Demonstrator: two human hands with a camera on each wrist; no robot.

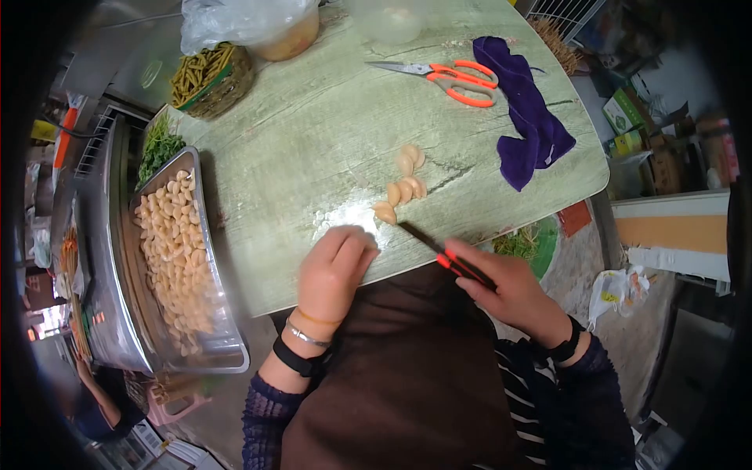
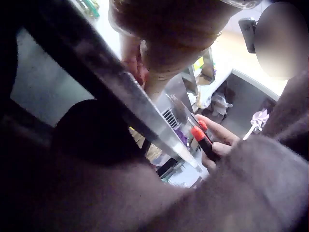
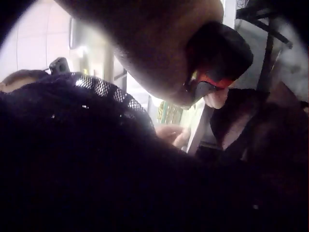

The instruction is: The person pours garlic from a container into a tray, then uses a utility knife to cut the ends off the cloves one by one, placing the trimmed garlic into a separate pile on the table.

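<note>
As right fingers (image 1: 470, 253) clamp a knife (image 1: 450, 259), cloves (image 1: 405, 191) near, left fingers (image 1: 357, 249) bent, grip unclear.

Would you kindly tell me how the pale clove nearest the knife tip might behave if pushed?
The clove should feel light, being small compared with the right hand. Its curved, tapered shape suggests rocking or sliding rather than rolling straight. Its smooth-looking surface may be slippery.

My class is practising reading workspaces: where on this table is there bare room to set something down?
The table is barest between the metal tray and the loose cloves; a smaller patch separates those from the scissors. Crowded: the near edge, with left hand, right hand and knife; the far-left corner, with basket and plastic bag.
</note>
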